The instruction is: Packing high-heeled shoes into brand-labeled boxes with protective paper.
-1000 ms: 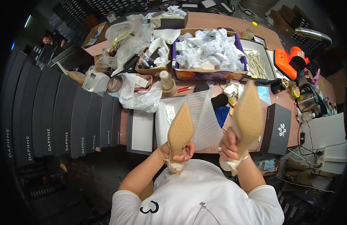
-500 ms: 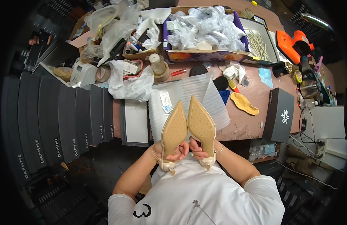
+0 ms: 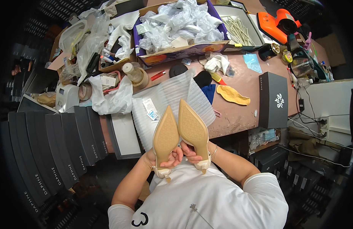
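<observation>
In my hands is a pair of pointed, low-heeled shoes, tan soles facing up and toes toward the table. My left hand (image 3: 173, 157) is closed around the waist of the left shoe (image 3: 165, 133). My right hand (image 3: 190, 152) grips the right shoe (image 3: 194, 128) the same way. The two soles lean close together near their toes, and the thin heels point toward my shirt. Pale straps show near the heels. Beyond the toes lies a white ribbed foam sheet (image 3: 169, 91) with a small printed packet (image 3: 149, 108) on it.
An open grey shoe box (image 3: 124, 131) lies left of the foam sheet, beside a row of dark boxes (image 3: 58, 145). A purple carton (image 3: 180, 51) of crumpled plastic stands at the back. To the right are a yellow cloth (image 3: 233, 95), a brush (image 3: 218, 78) and a dark shoe box (image 3: 274, 100).
My view has turned, so the table items sit further left and higher. The shoes stay held in both hands, soles still facing up.
</observation>
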A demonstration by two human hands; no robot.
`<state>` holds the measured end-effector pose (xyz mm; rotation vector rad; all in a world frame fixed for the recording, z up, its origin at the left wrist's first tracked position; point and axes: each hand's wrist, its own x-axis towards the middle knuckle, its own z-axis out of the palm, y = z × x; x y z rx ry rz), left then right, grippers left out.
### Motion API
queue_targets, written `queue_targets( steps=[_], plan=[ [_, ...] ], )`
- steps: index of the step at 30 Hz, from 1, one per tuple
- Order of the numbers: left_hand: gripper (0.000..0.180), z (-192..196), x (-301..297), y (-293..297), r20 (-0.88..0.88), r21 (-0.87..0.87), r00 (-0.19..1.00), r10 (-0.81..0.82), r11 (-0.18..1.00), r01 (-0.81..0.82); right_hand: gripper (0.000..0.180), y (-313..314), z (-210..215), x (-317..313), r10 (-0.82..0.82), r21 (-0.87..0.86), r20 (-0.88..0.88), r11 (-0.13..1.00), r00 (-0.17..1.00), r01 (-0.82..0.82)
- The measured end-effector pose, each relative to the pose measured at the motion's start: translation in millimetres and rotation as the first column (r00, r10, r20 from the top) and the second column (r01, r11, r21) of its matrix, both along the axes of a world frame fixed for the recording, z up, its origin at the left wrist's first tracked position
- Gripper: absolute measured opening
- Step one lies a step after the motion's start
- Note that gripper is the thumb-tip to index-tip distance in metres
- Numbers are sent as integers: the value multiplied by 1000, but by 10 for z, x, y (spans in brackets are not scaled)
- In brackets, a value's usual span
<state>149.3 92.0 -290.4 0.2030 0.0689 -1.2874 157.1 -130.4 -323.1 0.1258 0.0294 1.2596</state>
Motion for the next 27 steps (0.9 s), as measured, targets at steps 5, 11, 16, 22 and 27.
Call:
queue_targets(
  steps=[5,11,16,22,27],
  plan=[
    [63,-1,17,-57,64,-3,998,14,1000,-14,43,-16,-48,14,26,65,-39,998,999,-23],
    [59,0,11,-76,14,50,999,35,998,-35,37,-37,-40,56,35,-41,-1,999,999,-35],
    [48,-100,61,-26,-81,-19,962,261,965,-263,28,-258,-32,542,43,-793,232,587,972,164],
    [46,-15,210,-41,-192,33,795,576,813,-581,37,-527,-809,796,562,-732,552,-27,616,681],
    [43,-32,208,35,-209,273,606,768,641,-717,43,-493,-55,727,764,-192,643,107,43,976]
  ],
)
